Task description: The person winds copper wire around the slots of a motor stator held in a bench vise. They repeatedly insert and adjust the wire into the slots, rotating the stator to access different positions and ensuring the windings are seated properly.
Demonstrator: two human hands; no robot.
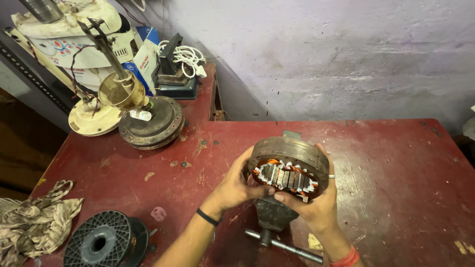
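Both my hands hold a round fan motor [289, 165] above the red workbench [391, 173]. It has a rusty metal casing, with copper windings and steel laminations showing on the side facing me. My left hand [235, 185] grips its left edge, fingers curled under it. From the right and below, my right hand [316, 205] cups it, thumb on the windings and a ring on one finger. Directly beneath the motor sits a dark bench vise [272, 215] with its handle bar [287, 244] pointing right.
A black wire spool [101, 242] and a crumpled rag [34, 222] lie at the front left. At the back left stand a dismantled ceiling fan motor [151, 121], fan parts, cardboard boxes and a coiled white cable [185, 57]. A grey wall rises behind the bench.
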